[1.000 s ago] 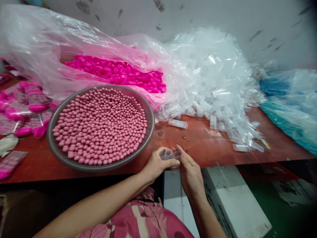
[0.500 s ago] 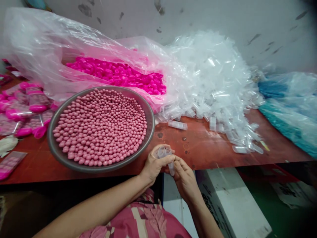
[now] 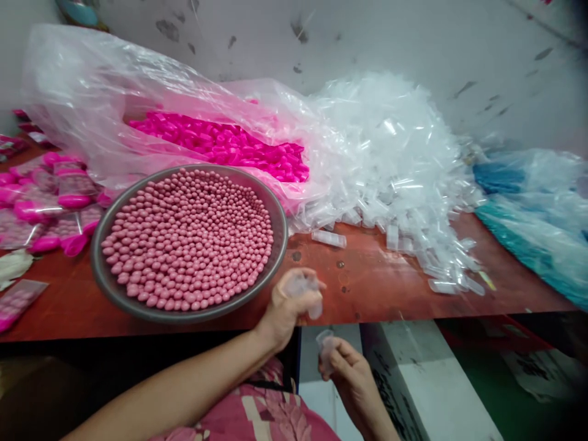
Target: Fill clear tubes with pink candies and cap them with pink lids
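My left hand (image 3: 288, 301) is closed around a small bunch of clear plastic tubes (image 3: 303, 289) at the table's front edge, just right of the grey metal bowl (image 3: 114, 288) full of pink round candies (image 3: 188, 239). My right hand (image 3: 345, 369) sits lower, below the table edge, pinching one clear tube (image 3: 325, 349) between its fingers. The two hands are apart.
A big heap of clear tubes (image 3: 390, 159) lies at the back right. A clear bag of bright pink caps (image 3: 220, 142) lies behind the bowl. Filled pink-capped tubes (image 3: 50, 196) are piled at the left. A blue-green bag (image 3: 533, 208) is at the right; a white box (image 3: 427, 380) is under the table.
My right hand has pulled one tube away from the bunch and dropped down toward my lap. My left hand stays at the table edge with the remaining tubes.
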A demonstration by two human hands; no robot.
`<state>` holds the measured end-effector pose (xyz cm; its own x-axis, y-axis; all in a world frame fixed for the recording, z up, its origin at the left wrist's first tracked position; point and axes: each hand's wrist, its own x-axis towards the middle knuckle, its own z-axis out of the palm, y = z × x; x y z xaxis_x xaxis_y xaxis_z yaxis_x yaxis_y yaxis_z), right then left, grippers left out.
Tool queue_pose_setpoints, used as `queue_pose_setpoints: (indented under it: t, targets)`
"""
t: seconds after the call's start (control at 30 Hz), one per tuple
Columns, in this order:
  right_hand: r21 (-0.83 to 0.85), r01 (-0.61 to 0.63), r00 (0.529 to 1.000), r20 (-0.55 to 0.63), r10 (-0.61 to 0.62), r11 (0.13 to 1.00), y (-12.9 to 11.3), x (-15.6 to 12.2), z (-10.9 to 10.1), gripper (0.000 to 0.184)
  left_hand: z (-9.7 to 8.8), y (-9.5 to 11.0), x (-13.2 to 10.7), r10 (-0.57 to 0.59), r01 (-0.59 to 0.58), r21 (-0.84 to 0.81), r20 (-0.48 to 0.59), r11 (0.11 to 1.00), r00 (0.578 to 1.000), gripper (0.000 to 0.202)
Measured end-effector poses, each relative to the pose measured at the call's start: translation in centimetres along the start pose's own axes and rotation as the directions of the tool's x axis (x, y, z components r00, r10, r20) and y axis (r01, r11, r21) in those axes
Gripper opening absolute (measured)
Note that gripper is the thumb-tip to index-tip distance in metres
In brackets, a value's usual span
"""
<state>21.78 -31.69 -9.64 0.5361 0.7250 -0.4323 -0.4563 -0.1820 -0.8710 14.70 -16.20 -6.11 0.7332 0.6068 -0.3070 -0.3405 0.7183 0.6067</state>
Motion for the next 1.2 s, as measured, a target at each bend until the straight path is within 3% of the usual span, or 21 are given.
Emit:
queue_pose_setpoints:
  t: [0.07,0.13,0.27,0.4,0.57,0.73,0.9,1.0,1.13,1.2]
  targets:
    - [-0.003,0.154,0.987,-0.042,-0.154,0.988,-0.9,0.1,-0.3,0.023,-0.1,-0.5,-0.1,-0.079,0.069,0.078,0.121,0.994,0.99,0.038]
    - [-0.066,0.254,0.967,0.008,-0.254,0.965,-2.5,0.9,0.0,0.023,-0.5,-0.8,-0.2,-0.101,0.075,0.132,0.205,0.989,0.974,0.038]
    - [-0.133,0.27,0.957,0.143,-0.251,0.954,-4.6,2.8,1.2,0.024,-1.6,-0.1,0.1,-0.106,0.042,0.198,0.327,0.979,0.939,0.037]
    - [-0.169,0.349,0.931,0.178,-0.32,0.922,-4.5,3.4,1.6,0.027,-2.4,0.7,0.3,-0.09,0.0,0.241,0.362,0.971,0.928,0.039]
    - [-0.31,0.523,0.851,0.145,-0.504,0.794,-3.9,3.3,1.6,0.037,-2.1,0.4,0.2,-0.044,-0.038,0.224,0.352,0.974,0.935,0.047]
    - [-0.41,0.444,0.884,0.348,-0.314,0.796,-3.6,3.6,1.7,0.079,-2.0,0.1,0.4,-0.105,-0.012,0.252,0.443,0.968,0.89,0.049]
    - [-0.562,0.505,0.848,0.466,-0.253,0.655,-3.6,4.0,1.7,0.103,-2.7,0.2,0.8,-0.085,-0.065,0.284,0.485,0.957,0.87,0.097]
    - [-0.592,0.531,0.836,0.482,-0.262,0.606,-3.8,4.6,1.9,0.102,-2.5,0.9,1.3,-0.07,-0.2,0.511,0.46,0.836,0.885,0.108]
    - [-0.559,0.514,0.845,0.459,-0.273,0.651,-4.7,5.7,2.3,0.106,-1.8,2.3,2.2,0.028,-0.424,0.71,0.496,0.562,0.868,0.096]
    - [-0.548,0.527,0.84,0.454,-0.298,0.65,-5.0,6.6,2.3,0.107,-1.7,2.6,2.7,0.069,-0.473,0.728,0.51,0.497,0.858,0.084]
